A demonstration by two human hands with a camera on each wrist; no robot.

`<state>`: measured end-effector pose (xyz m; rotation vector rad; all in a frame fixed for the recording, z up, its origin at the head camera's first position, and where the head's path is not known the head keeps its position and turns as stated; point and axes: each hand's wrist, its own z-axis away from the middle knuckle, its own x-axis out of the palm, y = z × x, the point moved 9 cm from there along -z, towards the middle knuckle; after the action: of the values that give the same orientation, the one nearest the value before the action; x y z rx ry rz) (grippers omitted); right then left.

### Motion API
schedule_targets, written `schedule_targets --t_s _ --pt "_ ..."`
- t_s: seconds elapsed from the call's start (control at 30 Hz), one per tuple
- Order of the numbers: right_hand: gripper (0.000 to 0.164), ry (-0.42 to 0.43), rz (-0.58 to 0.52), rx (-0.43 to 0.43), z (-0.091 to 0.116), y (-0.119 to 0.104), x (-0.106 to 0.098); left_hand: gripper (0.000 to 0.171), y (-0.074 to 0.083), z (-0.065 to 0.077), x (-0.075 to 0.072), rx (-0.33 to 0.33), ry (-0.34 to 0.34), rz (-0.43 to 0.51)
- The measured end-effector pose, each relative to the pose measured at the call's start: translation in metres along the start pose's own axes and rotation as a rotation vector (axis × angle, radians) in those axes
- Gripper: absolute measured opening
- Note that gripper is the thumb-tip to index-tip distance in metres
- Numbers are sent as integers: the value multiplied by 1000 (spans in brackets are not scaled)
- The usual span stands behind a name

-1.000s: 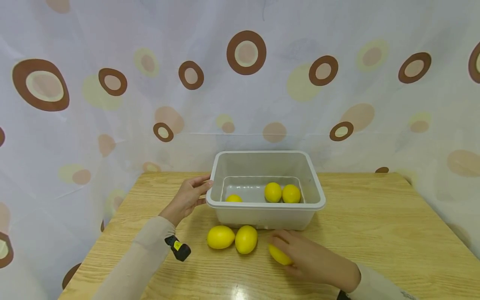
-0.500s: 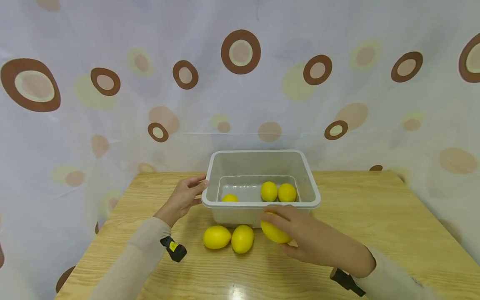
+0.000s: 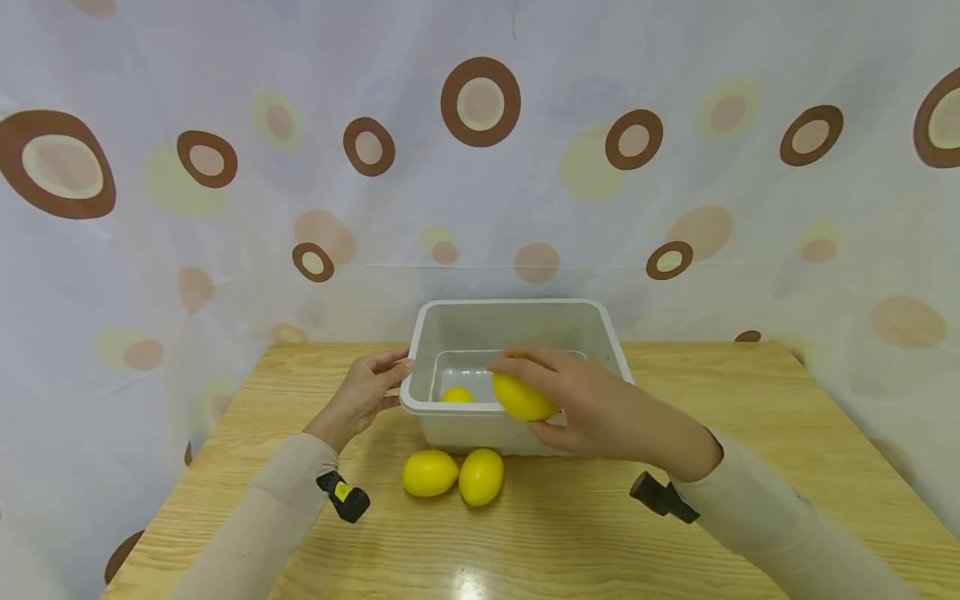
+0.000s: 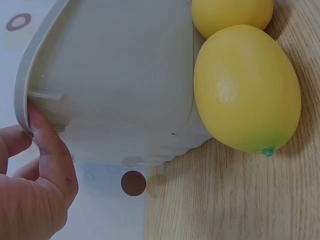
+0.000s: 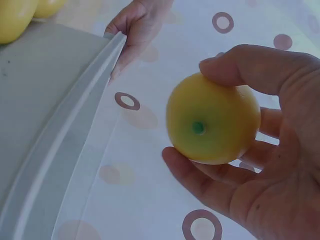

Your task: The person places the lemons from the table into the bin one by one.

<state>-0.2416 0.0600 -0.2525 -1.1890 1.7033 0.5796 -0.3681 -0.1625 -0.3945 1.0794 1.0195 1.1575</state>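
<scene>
1. Beige sleeves [image 3: 262, 508] are framing the foreground, each bearing a black wrist camera [image 3: 663, 497].
2. On the wooden table [image 3: 562, 542], a left-side lemon [image 3: 430, 473] is lying with its long axis sideways, while a right-side lemon [image 3: 482, 477] just beside it is pointing toward the box.
3. Fingers and thumb curling round it, the right hand [image 3: 600, 408] is gripping a held lemon [image 3: 525, 398] above the box's near rim, apart from the plastic. Its long axis is slanting, the green-stemmed end facing back toward the right wrist, the other aiming left and away, over the opening.
4. Well apart to the held lemon's left, the left hand [image 3: 362, 394] is pinching the box's left rim.
5. Between the hands, the grey box [image 3: 465, 429] is standing open; one inside lemon [image 3: 456, 395] is showing near its front left, the right hand hiding part of the interior.
6. Behind everything, a ring-patterned sheet [image 3: 525, 200] is hanging.
</scene>
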Motion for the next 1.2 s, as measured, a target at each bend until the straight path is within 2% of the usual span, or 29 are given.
schedule_targets --t_s 0.3,0.47,0.63,0.93,1.2 --pt "66 -42 -54 105 -27 30 -20 46 1 0 1 1 -9 -4" --pt "66 -26 -37 85 -45 40 -34 45 2 1 1 5 -10 4" --pt "63 -20 -9 78 -62 53 -38 45 3 2 0 7 -3 10" --pt "63 -107 53 97 -82 89 -14 45 2 3 -1 7 4 -4" --pt "61 -201 17 177 -81 125 19 44 1 1 0 13 -5 -7"
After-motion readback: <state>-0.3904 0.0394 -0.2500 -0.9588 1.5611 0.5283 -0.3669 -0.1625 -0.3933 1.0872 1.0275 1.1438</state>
